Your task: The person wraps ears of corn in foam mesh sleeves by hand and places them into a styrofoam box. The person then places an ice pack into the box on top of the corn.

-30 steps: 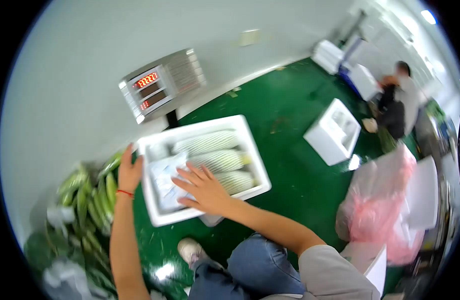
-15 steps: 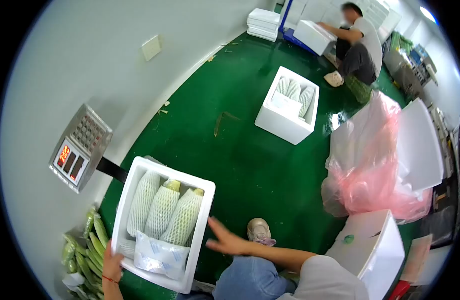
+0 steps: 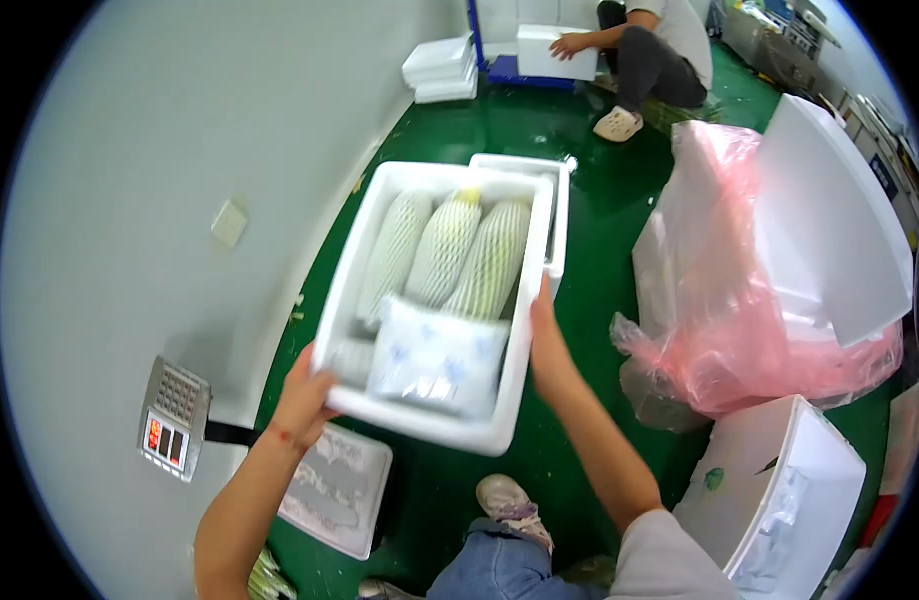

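A white foam box [image 3: 419, 425] is held up off the scale, between my two hands. Inside lie several pale green vegetables [image 3: 444, 248] in white foam net sleeves, with a white and blue pack [image 3: 437, 358] across the near end. My left hand [image 3: 301, 395] grips the box's lower left corner. My right hand [image 3: 551, 335] presses against its right side. Below the box on the left is the bare scale platform [image 3: 337, 488]. Behind the held box, partly hidden by it, is a second white foam box [image 3: 559, 215].
The scale display [image 3: 174, 418] stands by the left wall. A crouching person [image 3: 654, 60] touches a foam box [image 3: 559, 52] at the back, near stacked white lids [image 3: 441, 68]. Pink plastic wrap [image 3: 724, 345] covers a large box at right, above an open foam box [image 3: 779, 500].
The box with the vegetables has been lifted off the scale and moved forward and right. My right hand, apart from the box half a second ago, is now on its side.
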The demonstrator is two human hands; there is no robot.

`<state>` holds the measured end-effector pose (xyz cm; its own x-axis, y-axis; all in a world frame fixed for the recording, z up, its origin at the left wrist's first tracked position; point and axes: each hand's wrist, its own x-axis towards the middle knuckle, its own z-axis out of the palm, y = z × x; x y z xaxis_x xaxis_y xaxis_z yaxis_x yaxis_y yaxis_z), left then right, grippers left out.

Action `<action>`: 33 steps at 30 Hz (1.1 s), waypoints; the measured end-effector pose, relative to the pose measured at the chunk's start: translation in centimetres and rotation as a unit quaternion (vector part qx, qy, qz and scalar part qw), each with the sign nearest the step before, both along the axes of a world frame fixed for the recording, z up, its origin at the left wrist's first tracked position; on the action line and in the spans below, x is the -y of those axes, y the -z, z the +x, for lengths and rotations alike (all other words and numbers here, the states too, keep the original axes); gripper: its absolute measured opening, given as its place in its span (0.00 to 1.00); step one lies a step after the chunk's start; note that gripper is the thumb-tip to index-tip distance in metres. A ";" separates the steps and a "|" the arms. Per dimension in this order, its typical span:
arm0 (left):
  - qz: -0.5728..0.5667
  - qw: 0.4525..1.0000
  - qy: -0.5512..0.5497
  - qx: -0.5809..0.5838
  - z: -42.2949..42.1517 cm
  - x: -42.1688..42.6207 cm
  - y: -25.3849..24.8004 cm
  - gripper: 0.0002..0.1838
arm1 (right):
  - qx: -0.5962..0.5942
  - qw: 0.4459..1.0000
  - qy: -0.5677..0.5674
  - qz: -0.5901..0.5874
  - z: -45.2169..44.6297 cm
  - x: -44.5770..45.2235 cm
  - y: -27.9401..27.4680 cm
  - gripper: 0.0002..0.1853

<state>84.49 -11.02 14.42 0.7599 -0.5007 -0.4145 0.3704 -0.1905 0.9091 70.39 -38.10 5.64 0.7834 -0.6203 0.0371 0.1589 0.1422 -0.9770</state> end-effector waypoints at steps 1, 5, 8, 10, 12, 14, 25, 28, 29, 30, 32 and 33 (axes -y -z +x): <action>-0.008 1.000 0.007 -0.007 1.6 3.6 0.8 0.32 | 0.001 1.000 0.015 0.015 0.7 3.1 -2.8 0.33; 0.021 0.999 0.024 0.002 5.7 15.7 2.5 0.28 | 0.004 0.990 0.035 -0.137 1.2 9.1 -5.2 0.32; 0.077 0.994 0.078 0.002 8.0 20.7 2.7 0.22 | -0.158 0.786 0.078 -0.592 -1.2 5.2 -6.2 0.38; 0.048 0.990 0.133 -0.007 9.1 20.0 3.2 0.25 | -0.147 0.713 0.107 -0.677 -0.1 5.2 -3.6 0.40; 0.030 0.993 0.111 -0.013 7.0 18.2 2.5 0.30 | -0.153 0.600 0.199 -0.760 2.2 7.7 0.2 0.40; 0.015 0.995 0.095 -0.020 4.2 14.1 1.9 0.35 | -0.156 0.629 0.193 -0.737 3.2 9.7 -0.7 0.41; 0.223 0.974 -0.046 -0.005 -4.2 -21.9 0.2 0.28 | -0.222 0.723 0.081 -0.649 7.9 12.2 -5.6 0.32; 0.229 0.971 -0.069 0.011 -5.5 -29.7 -1.3 0.31 | -0.158 0.641 0.179 -0.729 -2.0 12.6 -15.2 0.24; 0.246 0.966 -0.078 0.025 -4.9 -33.1 -0.2 0.29 | -0.260 0.582 0.236 -0.733 -6.4 14.3 -18.7 0.31; 0.265 0.959 -0.091 0.038 -4.5 -36.8 0.9 0.28 | -0.366 0.511 0.276 -0.727 -10.9 16.0 -22.1 0.39; 0.297 0.945 -0.117 0.071 -7.9 -40.7 0.8 0.25 | -0.284 0.383 0.457 -0.751 -22.0 21.6 -26.4 0.42; 0.317 0.935 -0.134 0.091 -9.7 -41.9 -0.1 0.24 | -0.346 0.343 0.469 -0.737 -27.6 25.2 -28.6 0.46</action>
<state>74.76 30.83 14.54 0.9092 0.0192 -0.4158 0.3324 -0.6347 0.6976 42.78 -63.32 34.25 0.4020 -0.3184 0.8585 -0.8827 -0.3841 0.2708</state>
